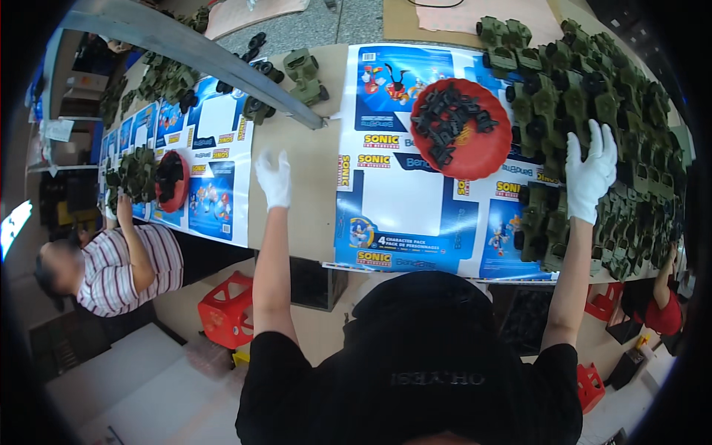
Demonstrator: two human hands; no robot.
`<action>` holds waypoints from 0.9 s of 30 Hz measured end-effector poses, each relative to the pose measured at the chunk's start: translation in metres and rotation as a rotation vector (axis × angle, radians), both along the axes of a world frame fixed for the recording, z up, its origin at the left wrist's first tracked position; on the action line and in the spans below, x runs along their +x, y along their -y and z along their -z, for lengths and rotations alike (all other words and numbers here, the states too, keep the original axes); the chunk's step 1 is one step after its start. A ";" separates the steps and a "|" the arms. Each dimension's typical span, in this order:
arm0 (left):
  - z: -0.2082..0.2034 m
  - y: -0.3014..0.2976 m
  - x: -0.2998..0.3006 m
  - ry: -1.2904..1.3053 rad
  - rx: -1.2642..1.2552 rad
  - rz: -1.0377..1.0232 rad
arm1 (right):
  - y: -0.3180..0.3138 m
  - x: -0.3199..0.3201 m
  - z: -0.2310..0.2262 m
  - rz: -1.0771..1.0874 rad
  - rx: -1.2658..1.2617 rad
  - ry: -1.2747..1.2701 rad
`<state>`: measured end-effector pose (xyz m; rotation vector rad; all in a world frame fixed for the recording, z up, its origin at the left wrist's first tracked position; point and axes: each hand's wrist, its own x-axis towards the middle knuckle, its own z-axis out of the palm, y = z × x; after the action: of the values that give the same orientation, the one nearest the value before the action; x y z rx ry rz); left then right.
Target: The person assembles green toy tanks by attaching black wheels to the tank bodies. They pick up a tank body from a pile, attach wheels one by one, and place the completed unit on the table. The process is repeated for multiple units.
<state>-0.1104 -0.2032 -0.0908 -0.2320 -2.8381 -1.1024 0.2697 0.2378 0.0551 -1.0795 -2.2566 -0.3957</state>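
Note:
My left hand [275, 180], in a white glove, hovers over a bare brown strip of the table [297, 215], fingers apart and holding nothing. My right hand [591, 172], gloved the same way, is raised with fingers spread beside rows of olive-green toy military vehicles [571, 93] packed along the right side. Between my hands, a scalloped red plate [495, 152] holds a heap of small black plastic parts [449, 119]. It stands on blue printed sheets [404, 204] with cartoon pictures.
A grey metal bar [215, 63] slants across the upper left. Near its end sit a few green toy vehicles [302, 74]. A person in a striped shirt [133, 267] works at left by a second red plate [175, 196]. Red stools [226, 308] stand below; a person in red [662, 311] is at far right.

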 end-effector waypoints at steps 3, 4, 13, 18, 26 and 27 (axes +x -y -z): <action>-0.004 0.003 -0.096 -0.285 -0.302 0.027 | 0.048 -0.026 0.030 -0.159 -0.331 0.016; -0.010 -0.009 -0.120 -0.266 -0.358 0.010 | 0.061 -0.030 0.044 -0.189 -0.397 0.023; 0.066 -0.005 -0.280 0.056 -0.232 0.341 | 0.133 -0.046 0.065 -0.294 -0.794 0.118; 0.026 -0.001 -0.185 -0.045 0.077 0.213 | 0.118 -0.055 0.067 -0.330 -0.782 0.092; -0.026 0.032 0.094 -0.485 -0.489 0.347 | 0.041 -0.088 0.136 -0.088 -0.948 0.096; -0.023 0.031 0.119 -0.467 -0.450 0.484 | 0.033 -0.097 0.137 -0.108 -0.861 0.117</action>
<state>0.0086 -0.2338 -0.0675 -1.0921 -2.5995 -0.3492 0.1727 0.2044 -0.0820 -1.3314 -2.6318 0.6412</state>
